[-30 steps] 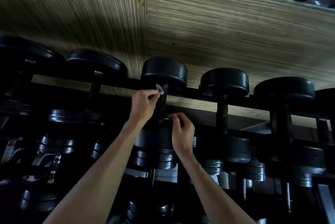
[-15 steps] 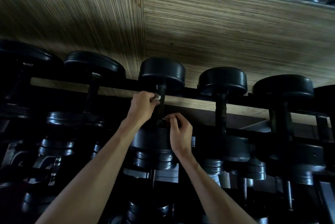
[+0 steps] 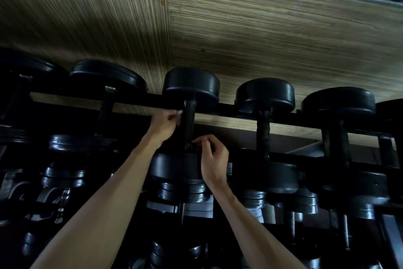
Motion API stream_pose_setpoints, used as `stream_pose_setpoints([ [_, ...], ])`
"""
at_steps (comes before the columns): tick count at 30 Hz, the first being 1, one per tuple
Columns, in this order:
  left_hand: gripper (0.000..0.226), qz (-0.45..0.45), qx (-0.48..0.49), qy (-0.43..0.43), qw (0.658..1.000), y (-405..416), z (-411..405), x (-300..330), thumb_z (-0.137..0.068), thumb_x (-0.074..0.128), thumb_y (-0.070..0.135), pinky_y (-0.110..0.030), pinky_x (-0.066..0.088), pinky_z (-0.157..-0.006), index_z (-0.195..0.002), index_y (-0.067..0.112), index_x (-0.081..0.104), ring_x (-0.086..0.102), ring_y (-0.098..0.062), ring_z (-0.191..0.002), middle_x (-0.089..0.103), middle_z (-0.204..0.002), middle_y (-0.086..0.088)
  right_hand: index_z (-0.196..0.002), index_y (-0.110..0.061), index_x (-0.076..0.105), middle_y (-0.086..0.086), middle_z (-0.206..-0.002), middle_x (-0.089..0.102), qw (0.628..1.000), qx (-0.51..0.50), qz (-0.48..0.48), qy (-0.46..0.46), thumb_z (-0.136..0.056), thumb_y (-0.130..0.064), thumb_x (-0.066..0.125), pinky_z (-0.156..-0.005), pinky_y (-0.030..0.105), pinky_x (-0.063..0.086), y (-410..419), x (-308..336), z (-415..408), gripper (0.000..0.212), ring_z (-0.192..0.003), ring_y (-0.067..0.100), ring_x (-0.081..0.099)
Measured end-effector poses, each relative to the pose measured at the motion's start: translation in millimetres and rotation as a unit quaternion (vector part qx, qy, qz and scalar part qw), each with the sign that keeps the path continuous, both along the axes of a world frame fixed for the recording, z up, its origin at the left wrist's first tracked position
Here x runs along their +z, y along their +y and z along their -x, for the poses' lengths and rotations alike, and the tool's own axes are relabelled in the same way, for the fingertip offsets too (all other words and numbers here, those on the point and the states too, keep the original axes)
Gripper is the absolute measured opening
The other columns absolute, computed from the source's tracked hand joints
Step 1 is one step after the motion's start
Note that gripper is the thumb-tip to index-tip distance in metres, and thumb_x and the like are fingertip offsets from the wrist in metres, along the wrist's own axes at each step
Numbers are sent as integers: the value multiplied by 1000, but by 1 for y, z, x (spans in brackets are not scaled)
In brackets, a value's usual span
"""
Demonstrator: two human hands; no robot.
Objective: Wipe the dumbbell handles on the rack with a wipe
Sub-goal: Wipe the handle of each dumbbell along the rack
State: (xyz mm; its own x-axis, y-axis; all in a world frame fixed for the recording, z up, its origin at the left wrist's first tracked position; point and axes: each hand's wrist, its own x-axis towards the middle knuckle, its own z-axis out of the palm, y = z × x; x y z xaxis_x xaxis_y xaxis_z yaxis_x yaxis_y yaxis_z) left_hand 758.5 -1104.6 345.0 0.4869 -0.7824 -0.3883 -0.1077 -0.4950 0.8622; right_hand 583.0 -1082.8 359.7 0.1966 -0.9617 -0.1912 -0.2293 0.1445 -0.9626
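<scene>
A row of black dumbbells lies across the dark rack (image 3: 239, 109). The middle dumbbell (image 3: 191, 85) has a dark handle (image 3: 189, 125) running toward me. My left hand (image 3: 163, 123) pinches a small white wipe (image 3: 179, 116) against the handle's left side, near the far weight head. My right hand (image 3: 212, 157) has its fingers curled at the handle's near end, pinching something small and pale that I cannot make out. The near weight head (image 3: 174, 166) sits just below both hands.
More dumbbells rest to the right (image 3: 265, 94) (image 3: 339, 101) and left (image 3: 106, 74) on the same rail. Lower tiers hold several more weights (image 3: 63, 177). A striped wooden wall panel (image 3: 261, 35) rises behind the rack.
My left hand slid the wipe down from beside the far weight head onto the handle's left side. My right hand stayed at the handle's near end.
</scene>
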Motion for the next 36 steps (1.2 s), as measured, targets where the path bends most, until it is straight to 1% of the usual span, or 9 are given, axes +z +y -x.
stream_pose_setpoints([
  [4,17,-71,-84,77,991,25,1,11,-97,58,7,-21,50,-67,-85,7,70,61,-8,-66,66,-64,5,-84,-10,70,20,-69,63,1000,-1,3,-4,-96,-7,48,-46,38,34,1,1,0,26,-54,22,48],
  [7,28,-46,8,82,996,5,7,11,-96,50,-6,-18,44,-60,-78,9,66,54,-1,-52,61,-53,11,-84,-11,70,21,-71,65,1000,-4,12,-5,-93,-14,46,-48,47,39,1,2,-2,26,-59,40,54],
  [11,20,-21,82,50,995,-13,13,6,-97,49,-4,-26,47,-75,-106,-5,67,58,-18,-78,61,-81,-3,-83,-10,71,20,-73,66,1000,-6,11,1,-89,-17,45,-51,42,41,1,2,-2,27,-70,46,58],
  [14,21,-66,-31,24,997,15,4,5,-98,55,6,-40,54,-83,-85,6,71,63,-25,-81,69,-81,-12,-83,-11,71,20,-72,66,1000,-5,16,1,-90,-16,45,-51,47,42,1,2,-2,27,-68,45,57],
  [18,25,-139,-176,-37,974,35,-11,7,-94,66,24,-28,49,-79,-77,9,75,65,-15,-79,74,-76,-7,-82,-10,70,20,-70,64,1000,-5,5,5,-94,-6,48,-50,33,34,0,1,0,26,-57,22,50],
  [22,23,-66,25,-55,996,8,4,14,-93,59,6,-22,55,-72,-76,8,73,66,-15,-72,67,-68,0,-83,-8,70,22,-71,63,1000,-7,-3,-1,-95,-3,48,-50,28,34,1,4,0,26,-56,22,49],
  [24,23,-20,78,-101,992,-5,14,25,-97,60,15,-15,43,-59,-83,3,73,58,-9,-64,65,-69,-2,-83,-8,70,22,-72,64,1000,-9,-3,-2,-95,-3,49,-53,30,36,1,4,-1,25,-60,36,51],
  [32,10,-61,-130,-183,973,40,18,40,-87,74,14,-15,52,-74,-78,16,76,66,5,-69,71,-68,11,-83,-11,71,13,-74,68,1000,-11,7,-5,-94,-10,47,-56,42,45,0,-2,-1,26,-67,36,59],
  [36,5,56,-37,-258,964,32,24,47,-89,72,13,-8,52,-71,-87,15,76,66,-4,-72,68,-82,7,-82,-11,70,14,-73,67,1000,-12,7,-3,-94,-10,48,-56,40,44,1,-1,-1,25,-70,40,59],
])
